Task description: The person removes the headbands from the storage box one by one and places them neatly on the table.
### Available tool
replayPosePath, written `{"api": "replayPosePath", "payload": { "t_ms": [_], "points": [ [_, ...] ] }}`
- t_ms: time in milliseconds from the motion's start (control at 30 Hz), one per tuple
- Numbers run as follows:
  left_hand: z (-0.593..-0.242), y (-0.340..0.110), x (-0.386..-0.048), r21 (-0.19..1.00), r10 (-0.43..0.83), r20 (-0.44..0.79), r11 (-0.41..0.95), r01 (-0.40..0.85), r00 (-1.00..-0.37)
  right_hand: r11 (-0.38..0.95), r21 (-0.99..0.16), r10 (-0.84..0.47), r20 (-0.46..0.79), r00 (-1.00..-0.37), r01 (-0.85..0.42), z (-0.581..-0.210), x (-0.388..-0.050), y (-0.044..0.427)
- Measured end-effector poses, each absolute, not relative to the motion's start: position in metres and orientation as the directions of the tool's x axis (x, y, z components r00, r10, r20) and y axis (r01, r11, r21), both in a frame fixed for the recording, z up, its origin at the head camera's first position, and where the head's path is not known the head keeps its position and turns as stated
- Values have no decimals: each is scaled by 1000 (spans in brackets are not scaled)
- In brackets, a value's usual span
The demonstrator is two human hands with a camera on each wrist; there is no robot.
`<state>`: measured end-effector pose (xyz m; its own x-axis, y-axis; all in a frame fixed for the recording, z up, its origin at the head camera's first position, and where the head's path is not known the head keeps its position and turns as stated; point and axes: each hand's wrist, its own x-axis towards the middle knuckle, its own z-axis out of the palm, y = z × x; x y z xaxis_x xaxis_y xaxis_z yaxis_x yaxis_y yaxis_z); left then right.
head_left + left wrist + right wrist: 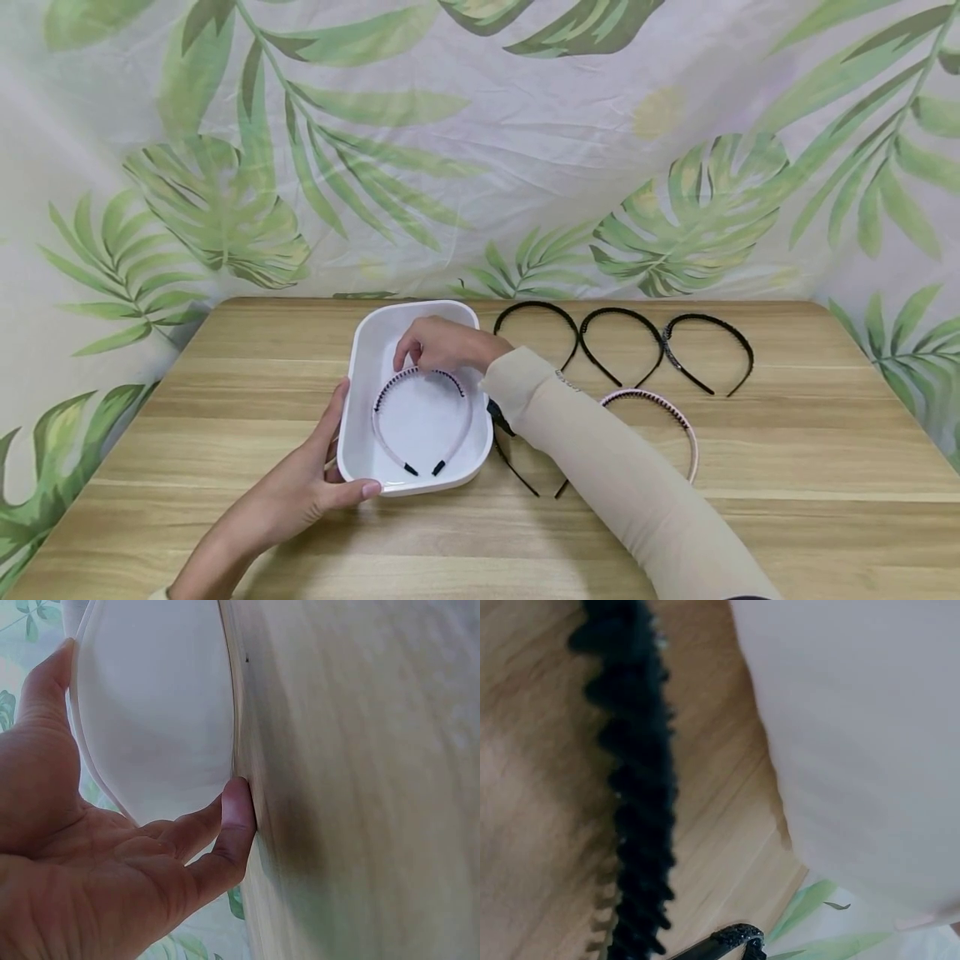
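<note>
A white plastic basin stands on the table at centre-left. My left hand holds its near-left side, thumb over the front rim. In the left wrist view the fingertips bend against the outer wall of the basin, low by the table. Reaching inside from the right, my right hand pinches the top of a pink headband with dark teeth. Its black-tipped ends point toward me within the basin. The right wrist view shows a toothed black headband close up beside the basin wall.
Right of the basin, along the back, lie three black headbands: one left, one middle, one right. Nearer are a second pink headband and a black headband, partly covered by my right sleeve. A leaf-patterned cloth hangs behind.
</note>
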<state>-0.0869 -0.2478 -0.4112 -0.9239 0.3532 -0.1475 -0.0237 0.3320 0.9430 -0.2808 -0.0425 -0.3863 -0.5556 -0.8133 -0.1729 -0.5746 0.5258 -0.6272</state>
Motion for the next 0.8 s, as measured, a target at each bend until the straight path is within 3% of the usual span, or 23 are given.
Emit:
{"api": "replayPosePath", "payload": {
  "t_ms": [800],
  "points": [
    [-411,-247,-87,940,356,-139,342,-9,-924,486,-599,-836,-106,-538,-637,-363,-282,-35]
  ]
}}
